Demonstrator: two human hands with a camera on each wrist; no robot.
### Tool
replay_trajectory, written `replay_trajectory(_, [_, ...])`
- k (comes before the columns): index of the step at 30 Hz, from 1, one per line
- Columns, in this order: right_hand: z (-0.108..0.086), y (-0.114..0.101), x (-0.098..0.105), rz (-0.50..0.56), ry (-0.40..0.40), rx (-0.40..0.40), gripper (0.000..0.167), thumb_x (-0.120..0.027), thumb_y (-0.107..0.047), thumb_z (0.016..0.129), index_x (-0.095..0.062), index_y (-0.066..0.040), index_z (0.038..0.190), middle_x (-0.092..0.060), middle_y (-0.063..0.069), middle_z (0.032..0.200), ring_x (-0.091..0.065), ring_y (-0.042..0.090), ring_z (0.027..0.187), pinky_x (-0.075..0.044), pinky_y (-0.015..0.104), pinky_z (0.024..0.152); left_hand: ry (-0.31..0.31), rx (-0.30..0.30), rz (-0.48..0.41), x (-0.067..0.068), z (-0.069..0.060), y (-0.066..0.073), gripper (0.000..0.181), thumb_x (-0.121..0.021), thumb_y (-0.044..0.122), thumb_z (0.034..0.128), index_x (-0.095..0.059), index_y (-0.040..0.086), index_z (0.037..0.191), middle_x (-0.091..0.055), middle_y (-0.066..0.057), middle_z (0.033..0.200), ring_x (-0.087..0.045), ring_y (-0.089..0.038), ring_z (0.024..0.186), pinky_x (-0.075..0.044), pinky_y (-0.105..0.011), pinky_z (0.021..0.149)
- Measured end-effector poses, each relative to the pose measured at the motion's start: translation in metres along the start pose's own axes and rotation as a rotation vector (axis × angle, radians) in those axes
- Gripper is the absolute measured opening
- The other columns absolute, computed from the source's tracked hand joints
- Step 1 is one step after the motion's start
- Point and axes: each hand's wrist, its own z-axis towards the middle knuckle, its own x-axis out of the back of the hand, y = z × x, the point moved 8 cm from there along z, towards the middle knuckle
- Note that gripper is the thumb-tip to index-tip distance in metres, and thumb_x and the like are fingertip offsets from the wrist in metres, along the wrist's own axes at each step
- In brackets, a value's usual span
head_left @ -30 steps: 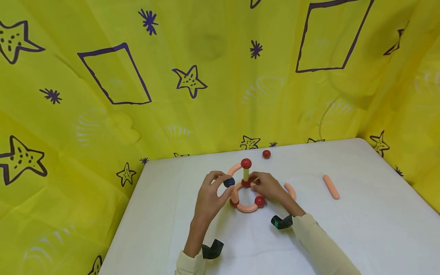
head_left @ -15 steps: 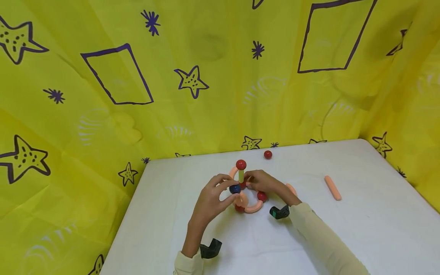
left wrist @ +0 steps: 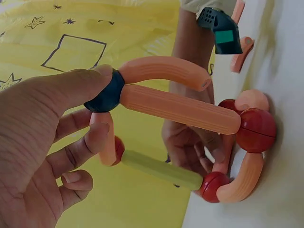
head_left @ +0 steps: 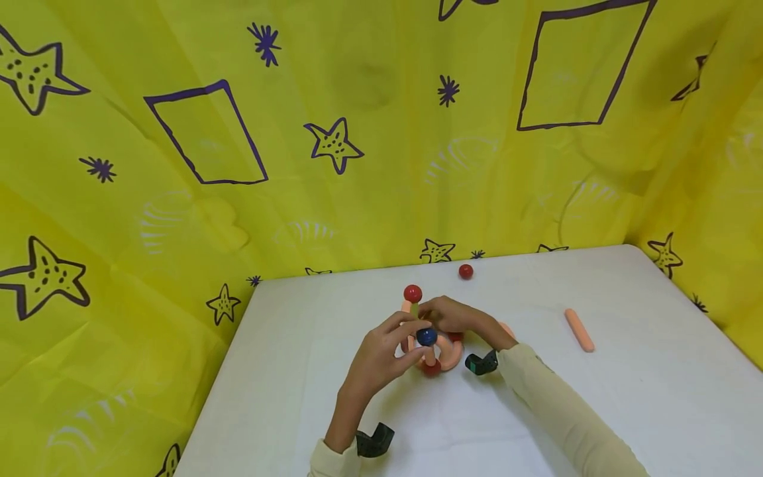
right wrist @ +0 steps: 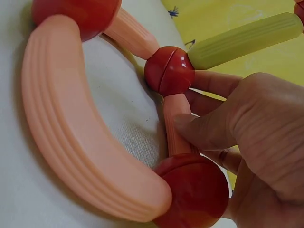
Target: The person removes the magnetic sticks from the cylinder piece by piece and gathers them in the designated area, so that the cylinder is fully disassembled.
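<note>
Peach rods and red balls form a magnetic building-toy frame on the table. My left hand (head_left: 372, 361) pinches the blue ball (head_left: 426, 336) at the top of a straight peach rod (left wrist: 180, 108). From that ball a curved peach rod (left wrist: 164, 71) sticks out with one free end. Another short rod joins it to the top red ball (head_left: 412, 293), which a yellow-green rod (left wrist: 161, 168) carries. Low on the frame, my right hand (head_left: 453, 316) grips a peach rod (right wrist: 176, 130) of the base ring between two red balls. Its fingertips are partly hidden behind the rod.
A loose red ball (head_left: 465, 271) lies near the table's back edge. To the right rests a straight peach rod (head_left: 579, 330). Another peach rod (head_left: 507, 329) is mostly behind the right forearm. A yellow patterned cloth (head_left: 357, 205) hangs behind the white table (head_left: 280, 371).
The frame has turned on the table: the blue ball has moved right and nearer, the top red ball left. Both hands keep their grip, the left hand shifting right with the blue ball.
</note>
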Motion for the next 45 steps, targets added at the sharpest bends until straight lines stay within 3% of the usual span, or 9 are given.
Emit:
replay_trajectory(6, [0.003,-0.001,-0.001,-0.013,-0.006,-0.001,0.020,-0.062,-0.005,0.088,-0.069,-0.020,0.098,-0.067,-0.005,0.088,-0.054,0.012,0.080,-0.047,0.029,0.076,-0.011,0.050,-0.009,-0.004,0.002,0.001,0.031,-0.075,0.017,0.0860,-0.069,0.013,0.116,-0.062,0.001,0.111,-0.056,-0.005,0.069,-0.039,-0.005,0.059])
replay_trajectory(9, [-0.001,-0.001,0.005,0.009,0.031,-0.057,0.022,-0.060,-0.006,0.090,-0.070,-0.017,0.107,-0.070,-0.001,0.100,-0.061,0.018,0.094,-0.052,0.038,0.087,-0.013,0.053,-0.009,-0.004,0.002,0.001,0.032,-0.075,0.017,0.0859,-0.069,0.013,0.116,-0.061,0.002,0.112,-0.056,-0.005,0.069,-0.042,-0.007,0.061])
replay_trajectory(13, [-0.015,-0.008,0.019,0.085,0.153,-0.079,0.025,-0.055,-0.005,0.095,-0.067,-0.007,0.117,-0.069,0.010,0.116,-0.062,0.030,0.113,-0.049,0.051,0.098,-0.012,0.046,-0.002,-0.003,0.003,0.001,0.033,-0.077,0.017,0.0846,-0.068,0.013,0.117,-0.062,0.001,0.111,-0.057,-0.006,0.069,-0.044,-0.008,0.063])
replay_trajectory(17, [-0.031,-0.021,0.038,0.139,0.298,-0.021,0.019,-0.053,-0.006,0.099,-0.066,0.000,0.112,-0.070,0.018,0.106,-0.067,0.032,0.099,-0.054,0.047,0.090,-0.008,0.040,0.006,-0.004,0.003,0.001,0.034,-0.078,0.017,0.0838,-0.068,0.012,0.116,-0.062,0.001,0.110,-0.057,-0.006,0.070,-0.045,-0.008,0.065])
replay_trajectory(21, [-0.047,-0.031,0.048,0.231,0.367,-0.032,0.021,-0.052,-0.014,0.101,-0.066,-0.001,0.110,-0.069,0.024,0.102,-0.068,0.035,0.091,-0.055,0.049,0.084,-0.001,0.034,0.006,-0.003,0.003,0.001,0.035,-0.077,0.016,0.0840,-0.068,0.013,0.118,-0.061,0.001,0.107,-0.057,-0.006,0.070,-0.045,-0.008,0.064])
replay_trajectory(25, [-0.062,-0.041,0.047,0.332,0.354,-0.045,0.027,-0.049,-0.022,0.103,-0.066,-0.001,0.108,-0.068,0.024,0.102,-0.067,0.033,0.092,-0.056,0.049,0.084,0.001,0.038,-0.004,-0.003,0.003,0.000,0.039,-0.078,0.017,0.0834,-0.067,0.015,0.120,-0.061,0.000,0.106,-0.057,-0.006,0.070,-0.046,-0.008,0.065])
replay_trajectory(29, [-0.075,-0.048,0.038,0.433,0.276,-0.019,0.023,-0.052,-0.020,0.102,-0.066,-0.002,0.108,-0.067,0.019,0.101,-0.064,0.033,0.092,-0.057,0.044,0.084,-0.005,0.059,-0.004,-0.004,0.003,-0.001,0.039,-0.078,0.020,0.0831,-0.066,0.015,0.120,-0.061,0.000,0.108,-0.057,-0.006,0.071,-0.046,-0.009,0.064])
replay_trajectory(36, [-0.086,-0.062,0.023,0.393,0.212,0.090,0.017,-0.063,-0.011,0.094,-0.065,-0.008,0.111,-0.068,0.008,0.105,-0.062,0.013,0.095,-0.052,0.030,0.086,-0.005,0.073,-0.025,-0.004,0.002,-0.002,0.036,-0.077,0.020,0.0843,-0.067,0.014,0.119,-0.061,0.001,0.108,-0.057,-0.007,0.070,-0.046,-0.010,0.064])
replay_trajectory(45, [-0.090,-0.061,0.010,0.406,0.182,0.083,0.017,-0.064,-0.010,0.093,-0.063,-0.005,0.109,-0.064,0.013,0.102,-0.061,0.013,0.088,-0.053,0.027,0.080,-0.008,0.060,-0.004,-0.006,0.001,-0.001,0.038,-0.078,0.018,0.0834,-0.066,0.014,0.119,-0.060,0.000,0.106,-0.058,-0.007,0.070,-0.045,-0.009,0.063])
